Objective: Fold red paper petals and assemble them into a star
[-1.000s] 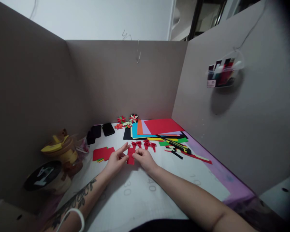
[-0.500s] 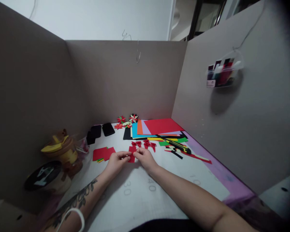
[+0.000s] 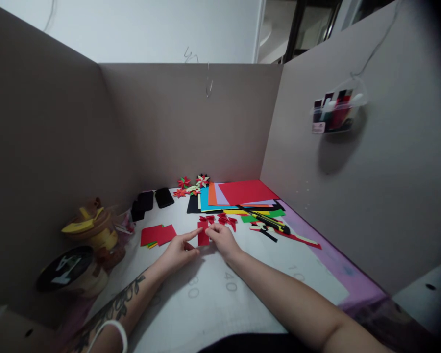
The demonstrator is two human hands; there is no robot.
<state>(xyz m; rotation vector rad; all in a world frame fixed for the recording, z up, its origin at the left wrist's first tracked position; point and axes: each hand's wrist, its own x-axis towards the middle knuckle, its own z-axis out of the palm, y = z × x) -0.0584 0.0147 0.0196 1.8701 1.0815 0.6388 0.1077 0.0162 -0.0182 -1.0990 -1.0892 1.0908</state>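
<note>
Right hand [image 3: 223, 240] pinches red paper [image 3: 203, 237], its long axis pointing away from the person, left hand [image 3: 179, 252] unclenched

I'm pinching a plain red paper rectangle [image 3: 203, 238] by its right long side (any crease is too fine to make out). It looks flat, longer than wide, its long sides running near to far, well in from the left and right edges of the white tabletop [image 3: 257, 309].

Numerals 30 [image 3: 193, 287], 40 [image 3: 230, 282], 10 [image 3: 297, 273] on white sheet [image 3: 253, 309].
</note>
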